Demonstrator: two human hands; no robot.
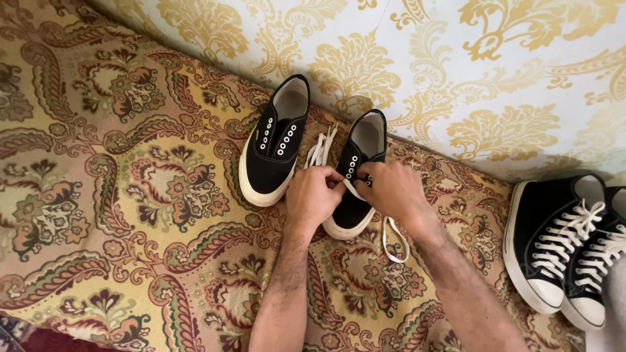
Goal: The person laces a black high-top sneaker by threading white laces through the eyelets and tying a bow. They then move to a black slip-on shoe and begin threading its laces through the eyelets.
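Nearest the camera: two bare forearms enter from the bottom edge and angle up and inward, converging at mid-frame. Both wrists are bent slightly down, knuckles up.

Left hand (314, 195): fingers curled, grip closed on a white shoelace (396, 242) at the left side of the shoe's eyelet row. The hand covers the toe end of the shoe on that side.

Right hand (394, 190): fingers bunched at the eyelets, grip pinched shut on the same lace, thumb and forefinger tips meeting the left hand's across the tongue. A loop of the lace hangs out below this hand and lies on the patterned rug (130, 215).

Under both hands: black low-top sneaker (362, 153) with white sole, toe toward the camera, heel opening toward the wall. Upper eyelets are bare; more of the lace trails out in loose strands to its left.

Just beside it, to the left: second black sneaker (274, 143), unlaced, white eyelets showing, tilted slightly away from its pair, sole flat on the rug.

Far right, well apart: a pair of black high-top sneakers (564, 241), fully laced in white, lying close together at the rug's edge.

Farthest: wall (456, 65) with cream and gold floral pattern, meeting the rug just behind the heels of the low-tops.
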